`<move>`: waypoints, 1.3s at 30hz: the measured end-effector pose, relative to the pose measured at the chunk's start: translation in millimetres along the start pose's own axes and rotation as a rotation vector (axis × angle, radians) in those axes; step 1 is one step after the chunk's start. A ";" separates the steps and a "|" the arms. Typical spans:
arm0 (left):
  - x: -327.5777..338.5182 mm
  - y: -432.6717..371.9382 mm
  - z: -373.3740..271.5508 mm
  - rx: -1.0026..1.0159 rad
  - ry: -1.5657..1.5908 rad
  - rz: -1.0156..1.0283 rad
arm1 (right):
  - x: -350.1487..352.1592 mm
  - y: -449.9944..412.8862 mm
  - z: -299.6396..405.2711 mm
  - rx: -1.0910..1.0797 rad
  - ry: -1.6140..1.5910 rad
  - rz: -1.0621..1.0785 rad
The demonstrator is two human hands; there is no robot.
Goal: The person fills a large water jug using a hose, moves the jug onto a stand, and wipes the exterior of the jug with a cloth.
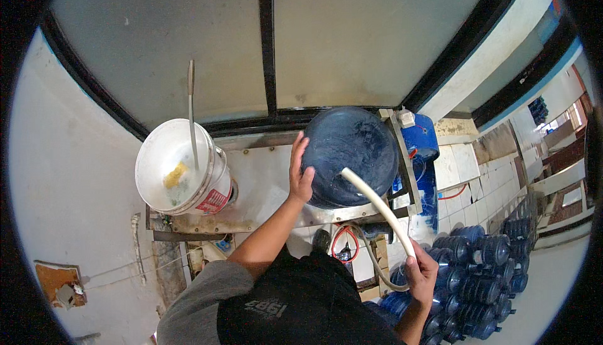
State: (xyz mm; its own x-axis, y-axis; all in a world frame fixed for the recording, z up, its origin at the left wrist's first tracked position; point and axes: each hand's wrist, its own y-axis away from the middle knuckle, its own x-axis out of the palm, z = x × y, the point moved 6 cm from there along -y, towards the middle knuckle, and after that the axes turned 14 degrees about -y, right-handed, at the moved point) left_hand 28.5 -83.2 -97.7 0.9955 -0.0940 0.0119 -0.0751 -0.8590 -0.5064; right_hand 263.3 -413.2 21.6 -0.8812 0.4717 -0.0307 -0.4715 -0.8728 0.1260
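A large dark blue plastic water jug (351, 154) stands on the metal bench top, its broad, wet-looking end facing up and its neck out of sight. My left hand (301, 171) steadies its left side, thumb and fingers spread along the edge. In my right hand (421, 267) is a cream-coloured flexible hose (379, 199), gripped a little way from its end. The hose's open end appears over the jug; whether it touches the surface I cannot tell. No water is plainly seen coming out.
At the bench's left end stands a white plastic bucket (148, 175) with a long-handled tool (191, 95) and a yellow sponge-like piece (175, 175) inside. Blue barrels (419, 140) stand right of the metal bench (264, 171). Several water jugs (478, 288) are stacked at lower right. A red hose (337, 246) hangs below.
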 end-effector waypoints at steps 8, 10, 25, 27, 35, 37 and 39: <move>-17.6 77.3 243.0 -0.801 0.262 0.132 | -6.7 -23.1 6.0 0.084 0.032 0.141; -4.9 83.1 224.0 -0.800 0.365 -0.020 | -12.6 -27.8 6.6 0.080 -0.018 0.081; 52.9 68.0 -26.0 -0.445 -0.156 -0.380 | -13.8 -55.7 1.2 0.121 -0.055 0.162; 56.3 81.9 -20.0 -0.370 -0.306 -0.377 | -12.8 -59.6 -3.9 0.088 -0.039 0.207; 21.9 -9.3 -75.3 -0.219 -0.401 -0.065 | 2.7 -70.9 -15.1 0.116 -0.023 0.228; 23.6 -33.7 -85.5 -0.090 -0.543 0.091 | 14.0 -74.8 -17.3 0.140 -0.023 0.288; 31.3 -40.8 -78.7 -0.015 -0.767 0.131 | 20.5 -84.9 -12.2 0.072 0.081 0.350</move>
State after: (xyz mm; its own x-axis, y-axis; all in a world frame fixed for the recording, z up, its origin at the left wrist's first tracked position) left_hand 58.2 -90.7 -8.8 0.7397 0.1743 -0.6500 -0.1903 -0.8723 -0.4504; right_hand 284.8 -330.9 -1.8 -0.9899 0.1324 -0.0515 -0.1404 -0.9671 0.2123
